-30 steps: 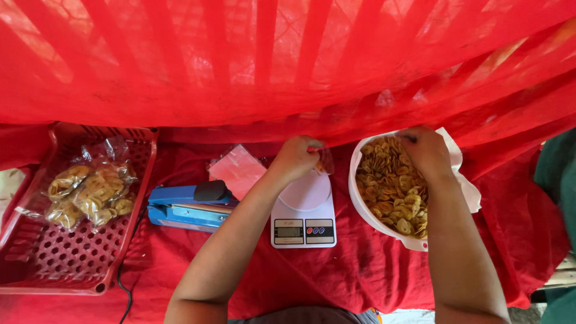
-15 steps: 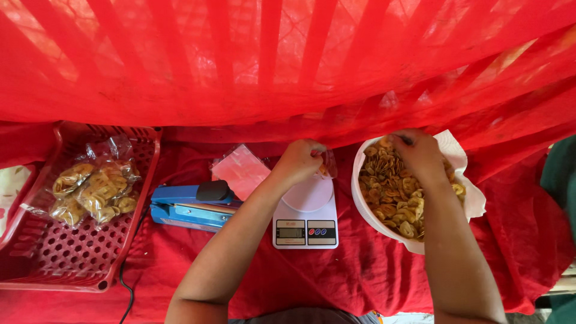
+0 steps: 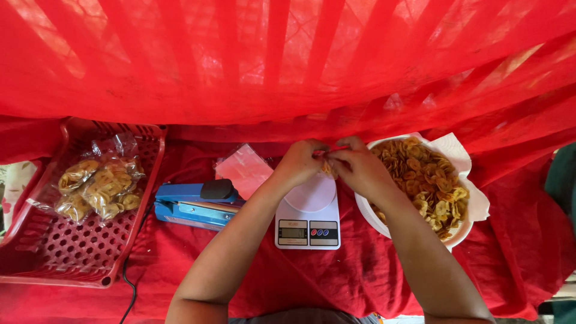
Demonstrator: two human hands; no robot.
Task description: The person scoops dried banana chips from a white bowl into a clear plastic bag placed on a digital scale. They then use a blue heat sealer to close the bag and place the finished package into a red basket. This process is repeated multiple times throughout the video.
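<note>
I watch both hands meet over the white scale (image 3: 308,211): left hand (image 3: 298,162) and right hand (image 3: 359,168) pinch a small clear bag of chips (image 3: 327,168) above its pan, close beside the bowl (image 3: 465,231) for easy filling.

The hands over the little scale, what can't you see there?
- Head view: whatever the left hand and right hand pinch together is mostly covered by the fingers.
- The scale display is too small to read.
- The bowl of chips is partly hidden by the right forearm.
- The red basket is cut off by the left edge.
</note>
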